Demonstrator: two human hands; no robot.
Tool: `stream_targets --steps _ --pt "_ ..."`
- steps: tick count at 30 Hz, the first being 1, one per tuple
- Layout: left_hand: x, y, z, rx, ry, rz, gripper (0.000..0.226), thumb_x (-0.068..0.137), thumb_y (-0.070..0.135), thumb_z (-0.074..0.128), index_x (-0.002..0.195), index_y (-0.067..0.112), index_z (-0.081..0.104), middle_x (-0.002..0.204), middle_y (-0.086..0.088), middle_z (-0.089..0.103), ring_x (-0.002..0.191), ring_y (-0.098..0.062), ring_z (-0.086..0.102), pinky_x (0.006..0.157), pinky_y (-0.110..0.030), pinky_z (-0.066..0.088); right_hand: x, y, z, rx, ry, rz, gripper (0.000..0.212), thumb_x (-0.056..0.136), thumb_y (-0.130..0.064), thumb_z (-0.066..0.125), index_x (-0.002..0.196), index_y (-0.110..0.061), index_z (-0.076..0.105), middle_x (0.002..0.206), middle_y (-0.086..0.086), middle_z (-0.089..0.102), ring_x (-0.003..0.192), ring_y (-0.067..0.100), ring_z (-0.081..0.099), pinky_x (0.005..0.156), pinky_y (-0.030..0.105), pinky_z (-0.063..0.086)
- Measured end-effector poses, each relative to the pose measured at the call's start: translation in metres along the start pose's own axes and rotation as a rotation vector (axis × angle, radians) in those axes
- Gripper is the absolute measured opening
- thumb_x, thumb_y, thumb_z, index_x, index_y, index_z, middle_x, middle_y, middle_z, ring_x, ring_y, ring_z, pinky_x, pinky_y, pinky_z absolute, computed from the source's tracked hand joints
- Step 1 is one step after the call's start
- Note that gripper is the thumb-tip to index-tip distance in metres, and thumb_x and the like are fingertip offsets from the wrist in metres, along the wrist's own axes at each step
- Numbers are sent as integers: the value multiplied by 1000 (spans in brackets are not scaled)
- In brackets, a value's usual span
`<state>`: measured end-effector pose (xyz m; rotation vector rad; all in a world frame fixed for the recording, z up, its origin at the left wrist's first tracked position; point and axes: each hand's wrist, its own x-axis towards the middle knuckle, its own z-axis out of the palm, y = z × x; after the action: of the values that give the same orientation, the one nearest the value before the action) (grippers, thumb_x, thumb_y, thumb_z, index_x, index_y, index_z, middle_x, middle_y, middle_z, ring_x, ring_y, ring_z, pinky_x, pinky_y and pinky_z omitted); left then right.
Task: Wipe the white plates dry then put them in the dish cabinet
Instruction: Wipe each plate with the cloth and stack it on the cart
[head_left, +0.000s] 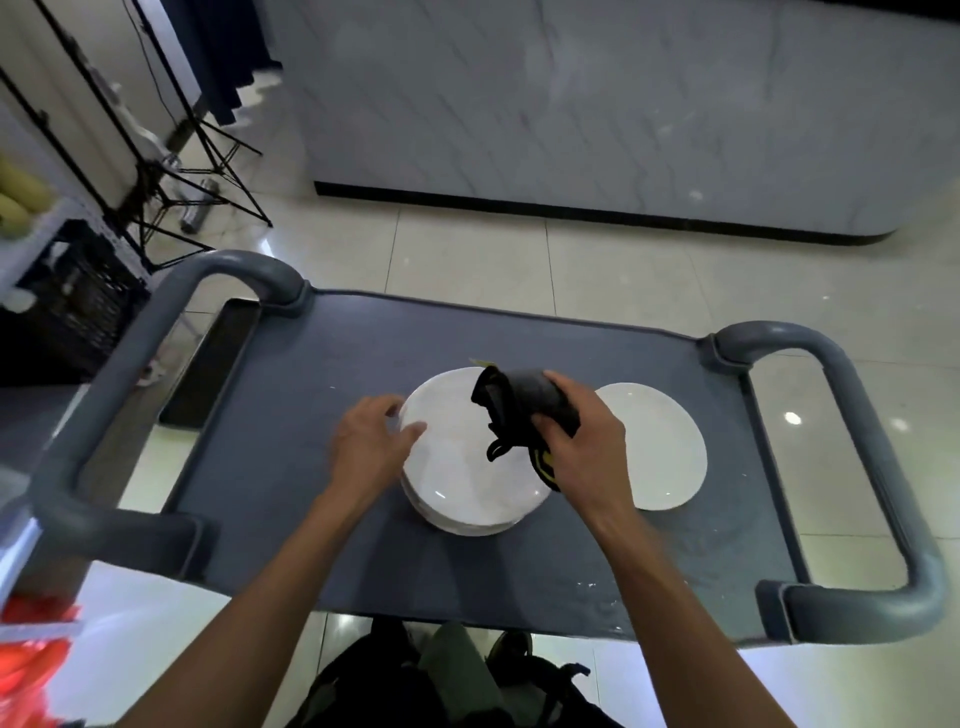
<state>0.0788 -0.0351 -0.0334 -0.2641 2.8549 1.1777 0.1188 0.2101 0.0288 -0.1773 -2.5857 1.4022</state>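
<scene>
Right hand (584, 441) up first: fingers curled tight around a bunched dark cloth (519, 410), which it holds over the right side of the plate stack (467, 462). A loose tail of the cloth dangles down over the top plate, and a bit of yellow shows at the cloth's lower edge, under the palm.

Over to the left hand (371, 441): it's at the left rim of that same stack, thumb lying on the top plate's surface and the fingers reaching to the rim's far side. Whether it is gripping or only steadying, I can't tell from here; the fingers look fairly relaxed.

The stack itself holds several white plates, sitting in the middle of the grey cart top (291, 415). Just to its right, partly behind the right wrist, lies a single white plate (660, 447) flat on the cart, close beside the stack.

Further out, the cart has thick grey handles, one on the left (130, 364) and one on the right (872, 426). It stands on pale floor tiles (467, 249), with a marbled counter front (571, 104) beyond it. Far left, a black crate (78, 301) and black stand legs (208, 171).
</scene>
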Motion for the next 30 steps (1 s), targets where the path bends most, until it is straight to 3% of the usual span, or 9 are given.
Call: stream_targets --steps 6,13,19,23,30 --pt "3 -3 4 -8 -62 -14 42 73 41 83 108 22 69 102 6 57 93 -16 57 76 -30 42 -8 -17 32 -53 -59 -33 51 85 -5 66 126 -34 61 121 -24 63 111 -4 57 95 16 46" --pt "4 -8 9 -48 -29 -13 29 74 38 81 98 25 70 98 8 62 88 -15 59 72 -29 43 -22 -9 52 -150 -33 -3 48 87 -5 66 128 -30 62 128 -16 63 119 7 56 104 36 47" --pt "8 -8 9 -142 -20 -54 17 74 30 80 86 27 68 91 9 66 84 -14 62 73 -30 47 -29 -8 55 -301 -37 -21 47 86 -4 67 129 -21 64 133 -7 63 124 18 56 106 44 44" --pt "9 -8 6 -189 -31 -92 15 74 29 79 83 29 68 89 12 68 82 -11 64 73 -29 50 -33 -7 59 -472 -116 -25 50 90 -10 66 138 -22 59 148 -5 52 138 19 45 112 46 35" --pt "6 -4 -2 -284 -72 -125 14 75 28 77 82 30 65 85 16 68 81 -4 64 69 -25 47 -44 4 66 -690 -259 -48 53 103 -33 48 154 -24 37 164 -2 27 152 19 18 122 37 15"
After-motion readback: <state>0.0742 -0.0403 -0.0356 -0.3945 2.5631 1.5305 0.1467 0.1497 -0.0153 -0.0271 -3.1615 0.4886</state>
